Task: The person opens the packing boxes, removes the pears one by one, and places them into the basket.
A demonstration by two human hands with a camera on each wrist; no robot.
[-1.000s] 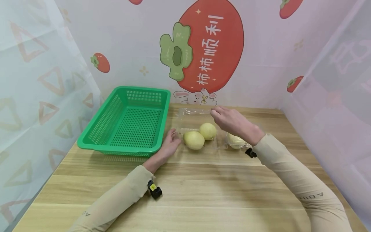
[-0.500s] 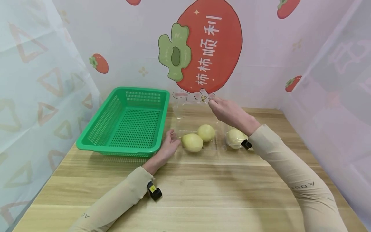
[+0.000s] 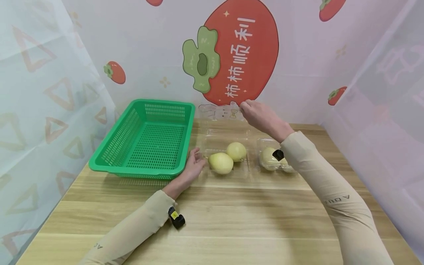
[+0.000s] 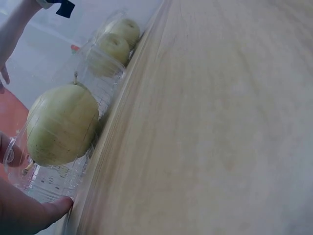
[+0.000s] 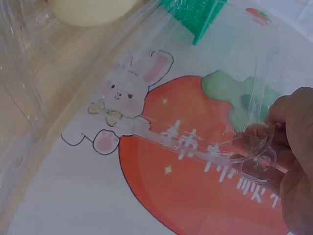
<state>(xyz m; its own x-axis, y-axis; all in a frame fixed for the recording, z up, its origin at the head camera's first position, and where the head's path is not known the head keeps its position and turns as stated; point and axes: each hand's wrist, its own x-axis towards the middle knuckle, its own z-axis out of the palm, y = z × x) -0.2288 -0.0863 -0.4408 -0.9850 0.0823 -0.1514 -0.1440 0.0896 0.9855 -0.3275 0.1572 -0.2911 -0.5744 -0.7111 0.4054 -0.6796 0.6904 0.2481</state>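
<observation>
Box (image 3: 246, 171) sat on the worktop (image 3: 212, 221), just right of the basket (image 3: 145, 170), two pears (image 3: 221, 163) inside, lid (image 3: 225, 127) tilted up and back. Right hand (image 3: 260, 116): narrow grip, lid's edge pinched at the far right. Left hand (image 3: 193, 165): grip fairly wide, thumb and fingers spread, touching the box's left side; couldn't tell how hard.

Risks, my read: pull on that one edge could twist the thin lid or crack the hinge. Light left contact might let the box tip or skid, and round pears could roll. If the pinch slipped, the lid could spring back onto them.

Second box (image 3: 281, 166), looking closed over its own pears (image 3: 269, 158), stood just right; a skid could bump it.

Worktop: wood-grain, smooth-looking. Room: printed sheets on three sides, big persimmon print (image 3: 255, 55) behind the lid.
</observation>
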